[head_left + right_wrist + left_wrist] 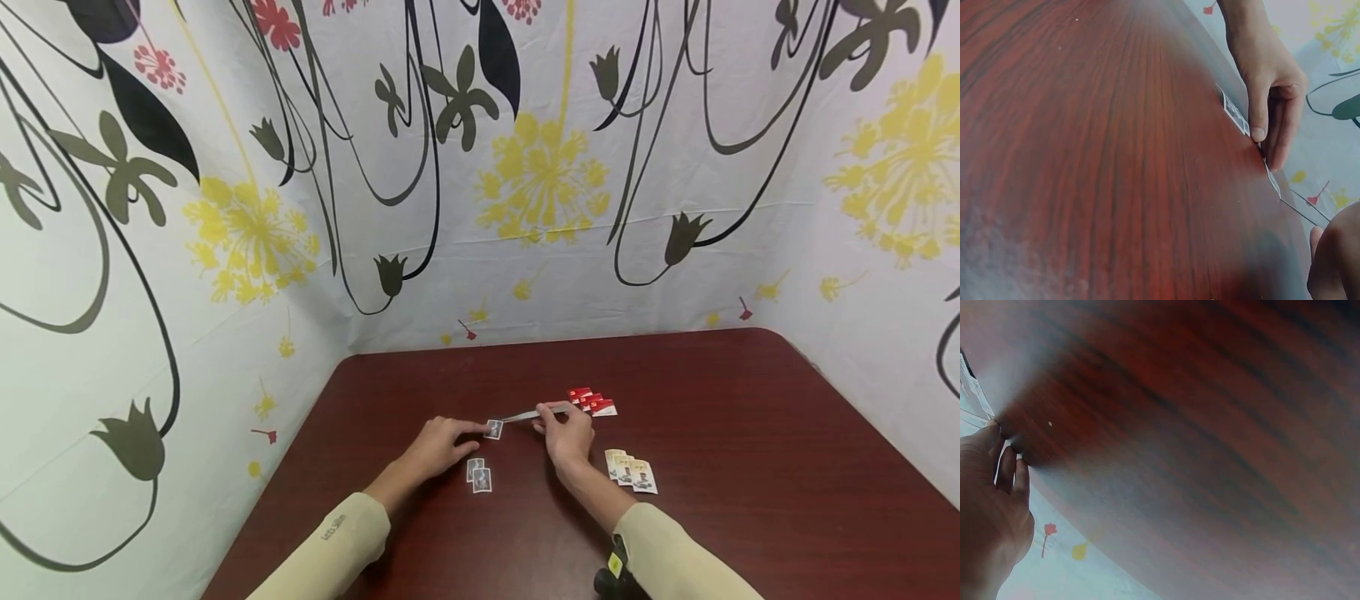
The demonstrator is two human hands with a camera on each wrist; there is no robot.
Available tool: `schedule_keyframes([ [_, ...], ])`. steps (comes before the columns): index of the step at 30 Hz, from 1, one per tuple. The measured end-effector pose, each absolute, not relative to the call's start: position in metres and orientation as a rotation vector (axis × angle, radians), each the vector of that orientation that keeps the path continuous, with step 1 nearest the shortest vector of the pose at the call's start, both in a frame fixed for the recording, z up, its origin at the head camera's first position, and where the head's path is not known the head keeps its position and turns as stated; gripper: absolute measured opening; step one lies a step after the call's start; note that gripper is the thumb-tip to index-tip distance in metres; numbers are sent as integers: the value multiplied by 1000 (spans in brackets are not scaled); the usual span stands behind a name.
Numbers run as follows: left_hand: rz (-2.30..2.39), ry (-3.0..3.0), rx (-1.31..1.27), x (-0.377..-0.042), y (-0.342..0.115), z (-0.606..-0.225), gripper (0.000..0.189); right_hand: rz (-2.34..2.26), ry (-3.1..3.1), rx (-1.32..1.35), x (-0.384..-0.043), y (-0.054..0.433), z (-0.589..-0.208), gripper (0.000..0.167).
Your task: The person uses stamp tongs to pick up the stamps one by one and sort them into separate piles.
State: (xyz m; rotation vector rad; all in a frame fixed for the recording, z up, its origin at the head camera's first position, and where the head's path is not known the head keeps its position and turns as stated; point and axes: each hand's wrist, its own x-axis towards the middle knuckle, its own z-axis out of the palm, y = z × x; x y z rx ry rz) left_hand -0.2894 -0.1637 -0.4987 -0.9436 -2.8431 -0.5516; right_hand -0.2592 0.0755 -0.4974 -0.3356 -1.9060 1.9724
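My right hand [566, 440] pinches a pair of silver tweezers [531, 413], whose tips point left at a small grey stamp [493, 430] with a white border. From the other side, my left hand [437, 447] reaches in with its index finger straight, the fingertip on the stamp's left edge. In the right wrist view the two tweezer arms [1302, 211] stand apart, their ends at the stamp's edge. Two similar grey stamps [482, 481] lie overlapping just below the left hand. The left wrist view shows the left hand [1000, 500] at its edge, fingertips at the table.
Several red-and-white stamps [592, 402] overlap beyond the right hand. Cream stamps [632, 472] overlap in a row to the right of the right forearm. The dark red wooden table [712, 400] ends at a flower-patterned cloth [540, 283] behind and at both sides.
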Motion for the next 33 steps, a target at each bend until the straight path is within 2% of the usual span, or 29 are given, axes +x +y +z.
schedule_keyframes([
  [19, -548, -2798, -987, -290, -164, -498, 33, 1990, -1890, -328, -264, 72, -497, 11],
  [33, -542, -2806, -982, -290, -164, -497, 34, 2081, -1919, -275, -269, 76, -493, 15],
])
